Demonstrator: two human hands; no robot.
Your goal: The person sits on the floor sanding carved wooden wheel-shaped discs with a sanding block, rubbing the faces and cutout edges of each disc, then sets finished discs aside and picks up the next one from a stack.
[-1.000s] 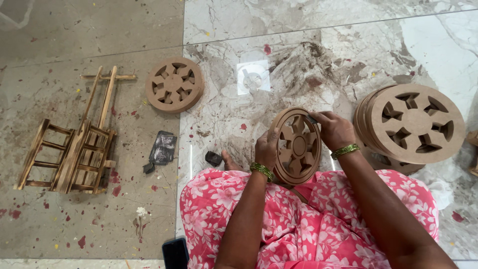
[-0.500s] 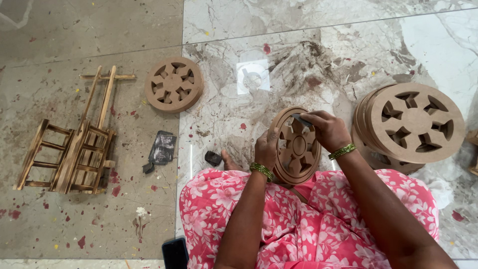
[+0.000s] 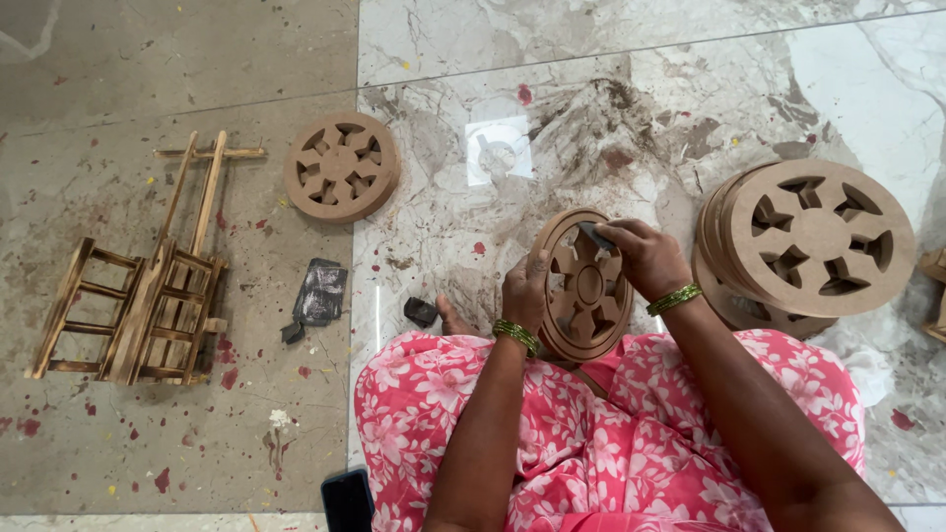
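Note:
A round wooden wheel (image 3: 581, 296) with cut-out spokes stands on edge on my lap. My left hand (image 3: 525, 291) grips its left rim. My right hand (image 3: 645, 258) is over the wheel's upper right part, pressing a small dark piece of sandpaper (image 3: 595, 234) against it. Both wrists wear green bangles. My lap is covered in pink flowered cloth (image 3: 611, 443).
A stack of similar wheels (image 3: 813, 246) leans on the floor to the right. One single wheel (image 3: 341, 166) lies flat at upper left. A small wooden cart frame (image 3: 138, 286) lies at the left. Dark sandpaper scraps (image 3: 320, 296) and a phone (image 3: 347, 498) lie near my knee.
My right hand has shifted slightly down and left along the wheel's top rim with the sandpaper. The wheel has tilted a little; the left hand keeps its grip.

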